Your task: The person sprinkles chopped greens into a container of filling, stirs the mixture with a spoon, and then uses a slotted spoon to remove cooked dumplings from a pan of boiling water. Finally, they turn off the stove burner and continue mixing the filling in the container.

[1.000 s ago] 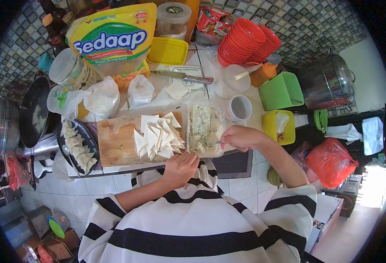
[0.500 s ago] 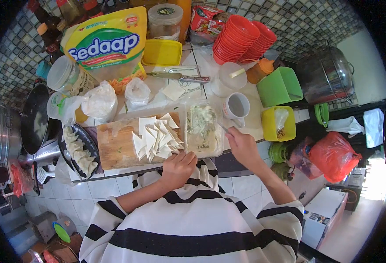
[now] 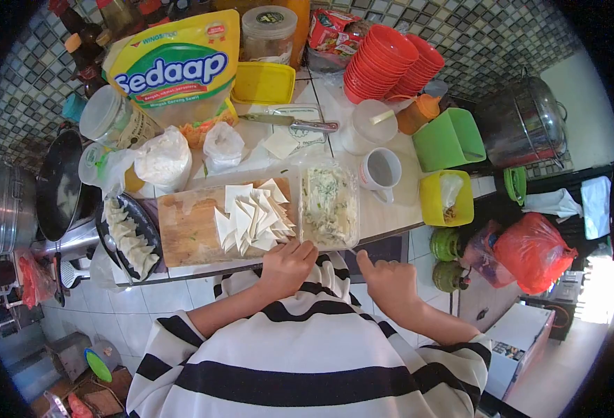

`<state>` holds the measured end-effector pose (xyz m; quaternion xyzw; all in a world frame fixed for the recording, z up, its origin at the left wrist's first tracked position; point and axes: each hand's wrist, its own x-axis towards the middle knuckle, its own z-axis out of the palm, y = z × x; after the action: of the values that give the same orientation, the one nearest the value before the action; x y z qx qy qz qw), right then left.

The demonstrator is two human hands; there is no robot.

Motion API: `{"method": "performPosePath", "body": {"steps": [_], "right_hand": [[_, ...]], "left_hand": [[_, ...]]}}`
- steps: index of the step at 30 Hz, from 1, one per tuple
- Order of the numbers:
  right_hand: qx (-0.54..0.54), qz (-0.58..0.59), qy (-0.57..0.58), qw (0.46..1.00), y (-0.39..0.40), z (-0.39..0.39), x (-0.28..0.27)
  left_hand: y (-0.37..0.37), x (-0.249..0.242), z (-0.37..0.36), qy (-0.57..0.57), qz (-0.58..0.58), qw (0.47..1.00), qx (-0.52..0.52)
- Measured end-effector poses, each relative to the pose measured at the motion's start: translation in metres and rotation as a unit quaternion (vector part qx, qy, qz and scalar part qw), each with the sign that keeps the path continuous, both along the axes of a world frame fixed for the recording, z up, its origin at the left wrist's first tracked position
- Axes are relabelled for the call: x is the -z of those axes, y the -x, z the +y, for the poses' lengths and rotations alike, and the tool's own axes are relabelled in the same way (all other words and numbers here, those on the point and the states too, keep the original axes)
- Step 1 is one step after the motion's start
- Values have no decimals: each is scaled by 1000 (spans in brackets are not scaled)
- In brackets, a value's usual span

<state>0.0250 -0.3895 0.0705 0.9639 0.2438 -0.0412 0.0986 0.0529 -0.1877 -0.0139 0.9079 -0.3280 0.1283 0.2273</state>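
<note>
My left hand (image 3: 289,268) is closed at the near left corner of a clear plastic tub (image 3: 353,209), its fingers curled against the rim. Inside the tub lies a pale filling with green bits (image 3: 326,191). Just off the tub's near right corner, my right hand (image 3: 390,282) is closed on a thin metal utensil, probably a spoon (image 3: 351,249); most of it is hidden. A stack of square dumpling wrappers (image 3: 255,216) lies on a wooden cutting board (image 3: 185,226) to the left. Folded dumplings (image 3: 129,240) line a dark plate (image 3: 147,217) further left.
A white mug (image 3: 381,171) and a yellow container (image 3: 446,202) stand right of the tub. Behind are a knife (image 3: 289,122), a lidded white pitcher (image 3: 368,129), red bowls (image 3: 380,63) and a yellow Sedaap pouch (image 3: 174,63). A black pan (image 3: 59,188) sits left.
My right hand has moved down toward my body, drawing the utensil to the tub's near edge. The filling now looks spread further along the tub. My left hand stays at the corner.
</note>
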Motion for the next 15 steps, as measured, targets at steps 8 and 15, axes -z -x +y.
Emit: {"method": "performPosePath", "body": {"steps": [8,15], "right_hand": [[114,-41,-20,992,-44,9,37],[44,100,55,992,-16,22,-13]], "left_hand": [[1,-3,0,-29,33,999,21],[2,3,-3,10,20,1000,-1]]}}
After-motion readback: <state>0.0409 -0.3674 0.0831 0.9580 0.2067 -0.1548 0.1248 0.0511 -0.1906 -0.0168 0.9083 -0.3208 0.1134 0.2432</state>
